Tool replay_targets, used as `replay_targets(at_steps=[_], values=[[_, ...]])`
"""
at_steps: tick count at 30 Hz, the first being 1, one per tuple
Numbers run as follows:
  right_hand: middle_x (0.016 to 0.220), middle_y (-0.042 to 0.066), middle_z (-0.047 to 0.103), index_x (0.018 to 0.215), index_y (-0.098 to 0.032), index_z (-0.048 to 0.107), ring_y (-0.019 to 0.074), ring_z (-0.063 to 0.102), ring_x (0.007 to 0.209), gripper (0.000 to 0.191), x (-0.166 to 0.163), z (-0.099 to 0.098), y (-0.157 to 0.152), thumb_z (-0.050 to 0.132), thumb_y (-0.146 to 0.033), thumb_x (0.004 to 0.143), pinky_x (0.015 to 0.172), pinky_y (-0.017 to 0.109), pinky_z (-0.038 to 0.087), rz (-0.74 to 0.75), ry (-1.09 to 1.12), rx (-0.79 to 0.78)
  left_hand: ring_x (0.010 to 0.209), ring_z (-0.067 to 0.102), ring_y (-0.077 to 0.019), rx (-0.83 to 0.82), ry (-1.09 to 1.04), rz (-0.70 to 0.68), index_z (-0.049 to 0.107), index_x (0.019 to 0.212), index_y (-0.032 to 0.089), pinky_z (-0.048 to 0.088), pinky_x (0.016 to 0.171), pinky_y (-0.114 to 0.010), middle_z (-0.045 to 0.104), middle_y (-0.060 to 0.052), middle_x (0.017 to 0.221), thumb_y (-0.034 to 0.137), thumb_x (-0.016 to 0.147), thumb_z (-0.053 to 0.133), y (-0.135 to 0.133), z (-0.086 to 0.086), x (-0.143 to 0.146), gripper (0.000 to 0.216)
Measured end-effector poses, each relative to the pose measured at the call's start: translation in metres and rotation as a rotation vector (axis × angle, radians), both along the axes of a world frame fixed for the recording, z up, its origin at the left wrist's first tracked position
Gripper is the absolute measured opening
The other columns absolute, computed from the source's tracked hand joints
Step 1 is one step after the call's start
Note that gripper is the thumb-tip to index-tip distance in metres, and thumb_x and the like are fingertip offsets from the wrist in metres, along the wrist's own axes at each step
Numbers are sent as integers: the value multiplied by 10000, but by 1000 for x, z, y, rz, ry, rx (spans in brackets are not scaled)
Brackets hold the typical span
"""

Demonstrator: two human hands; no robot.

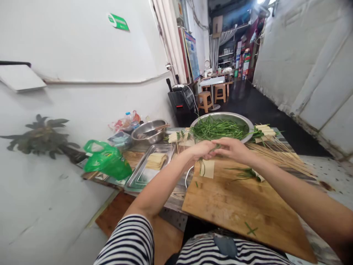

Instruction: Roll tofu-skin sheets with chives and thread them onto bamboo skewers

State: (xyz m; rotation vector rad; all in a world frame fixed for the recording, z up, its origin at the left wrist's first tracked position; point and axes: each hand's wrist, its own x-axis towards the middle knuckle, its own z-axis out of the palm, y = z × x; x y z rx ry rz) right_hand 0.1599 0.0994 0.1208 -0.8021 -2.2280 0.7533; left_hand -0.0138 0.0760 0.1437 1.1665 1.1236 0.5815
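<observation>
Wooden cutting board [228,202], left hand [205,149] curled around green stalks [202,168], right hand [234,149] bent at the bunch, its grip unclear.

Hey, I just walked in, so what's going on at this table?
A person in a striped top is working bare-handed over a wooden cutting board. The left hand holds green stalks above a pale sheet, with the right hand up against it; the right hand's exact grip is unclear. Behind the hands is a large metal bowl of greens. More sheets sit stacked in a metal tray to the left, and skewers lie to the right.
</observation>
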Motion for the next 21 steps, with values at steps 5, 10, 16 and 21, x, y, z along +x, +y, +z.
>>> replay_targets(at_steps=[5,10,16,21], values=[[840,44,690,1115,-167,711,151,590,651,445,-8,-19,-18,676,-454,776,616,268,447,-5,58,-101,375,241,-13,-69,-14,-131,431,623,149,129,395,-131,346,58,506,210,883,485,-11,-12,-14,273],[739,30,663,974,-195,759,146,564,637,284,-10,-20,-26,622,-393,824,608,264,420,-3,45,-38,402,240,-22,-246,-91,-175,525,721,124,138,407,-137,341,52,552,205,825,489,-19,-16,-21,136],[732,40,661,769,-177,741,143,566,645,253,-9,-26,-34,637,-406,795,599,256,415,-56,68,-36,516,355,-37,-126,-168,-265,580,824,116,249,460,-152,478,5,698,335,802,650,-30,-22,-31,231],[628,21,633,736,-164,696,136,535,547,310,-12,-39,-35,627,-463,778,532,250,395,-81,77,-162,544,441,-56,196,72,-245,671,853,119,321,488,-170,559,6,675,444,811,649,-29,-43,-44,328]])
